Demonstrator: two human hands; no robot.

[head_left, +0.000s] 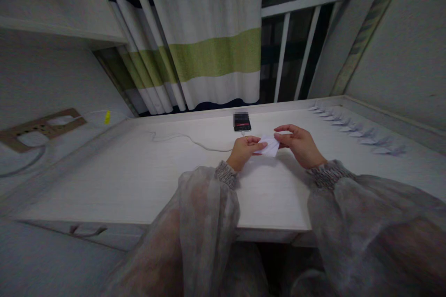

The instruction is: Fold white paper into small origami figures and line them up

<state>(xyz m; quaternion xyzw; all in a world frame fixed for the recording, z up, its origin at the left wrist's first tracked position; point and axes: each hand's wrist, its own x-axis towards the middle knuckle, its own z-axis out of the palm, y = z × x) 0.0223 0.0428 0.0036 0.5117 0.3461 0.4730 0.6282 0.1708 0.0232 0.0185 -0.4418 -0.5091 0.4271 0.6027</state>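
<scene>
A small folded piece of white paper [271,147] is held just above the white desk [139,185]. My left hand [244,149] pinches its left side, thumb on top. At its upper right corner my right hand [299,145] grips the paper between thumb and fingers, with the index finger raised a little. Behind the hands lies a phone [242,123] with its screen lit, joined to a white cable [205,147]. On the right part of the desk several folded white paper pieces [358,131] stand in a slanting row.
A striped curtain [216,55] and a window with white bars [284,55] are behind the desk. A wooden panel with cable holes [42,127] is on the left wall, beside a yellow tag [107,117]. A drawer handle [88,231] shows at the desk's front left.
</scene>
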